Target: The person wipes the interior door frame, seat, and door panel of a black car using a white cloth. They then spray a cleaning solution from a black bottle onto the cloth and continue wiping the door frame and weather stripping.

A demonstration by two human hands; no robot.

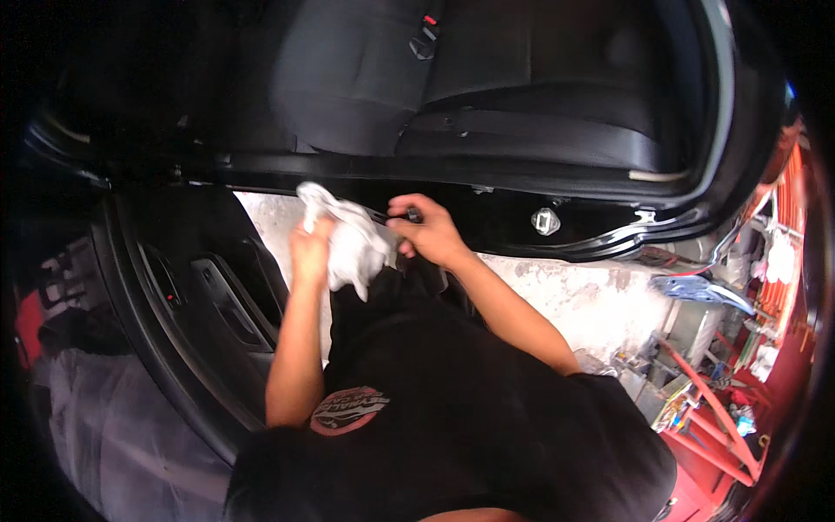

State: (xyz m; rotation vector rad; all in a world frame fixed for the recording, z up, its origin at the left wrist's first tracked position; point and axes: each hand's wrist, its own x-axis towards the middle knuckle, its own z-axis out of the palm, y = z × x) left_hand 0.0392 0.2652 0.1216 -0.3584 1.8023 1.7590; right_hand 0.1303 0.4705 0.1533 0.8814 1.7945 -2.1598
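Note:
My left hand (310, 250) is closed round a bunched white cloth (352, 248), whose folds hang over the fingers and to the right. Just right of it, my right hand (432, 233) has its fingers curled and thumb bent in. A small black object (413, 213) shows between the thumb and fingers; its kind is too small to make out. Both hands are in front of my body, beside the black door sill (339, 170) of a car. The cloth hides part of the left fingers.
Beyond the sill is a dark car seat (487, 78) with a seat-belt buckle (426, 30). An opened car door (204, 287) stands at my left. A metal door striker (545, 221) sits on the car's frame. At right are a red metal frame (709, 435) and clutter on pale ground (583, 300).

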